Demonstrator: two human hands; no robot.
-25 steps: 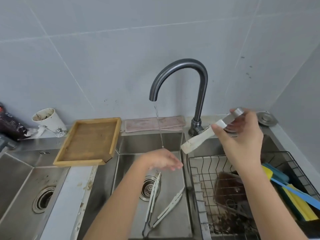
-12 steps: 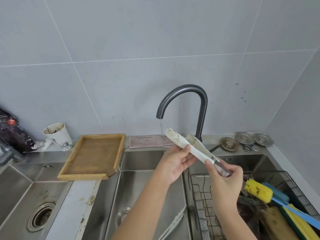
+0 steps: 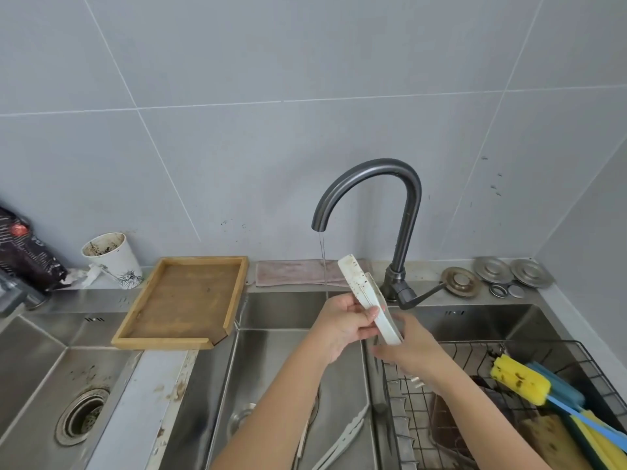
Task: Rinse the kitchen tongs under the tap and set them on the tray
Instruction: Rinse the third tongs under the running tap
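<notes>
Both hands hold white tongs [image 3: 368, 300] over the divider between the middle sink [image 3: 271, 385] and the right basin, just right of the thin water stream [image 3: 323, 262] falling from the dark gooseneck tap [image 3: 373, 184]. Tongs tilt, tips up and back toward the wall, arms squeezed nearly together, the white faces speckled with brown grime, the upper tip dirtiest. Water runs just beside the tips; cannot tell if it touches them. Left hand [image 3: 342, 329] grip: thumb and fingers curled, pinching the tongs at mid-length. Right hand [image 3: 410, 351] grip: curled round the lower handle end, the end itself hidden behind the hand.

Wooden tray [image 3: 185, 300] sits left on the steel desk [image 3: 163, 395] edge, bare, one corner over the sink rim, well apart from the tongs. Second pair of pale tongs [image 3: 342, 442] lies at the sink bottom. Wire rack [image 3: 475, 354] in the right basin holds a yellow sponge brush [image 3: 519, 381] with blue handle and more sponges. Dirty white cup [image 3: 113, 257] behind the tray, dark bag [image 3: 23, 252] far left. Pinkish cloth [image 3: 291, 274] along the wall ledge. Metal strainer lids [image 3: 492, 276] right of the tap. Left sink drain [image 3: 81, 415] open
</notes>
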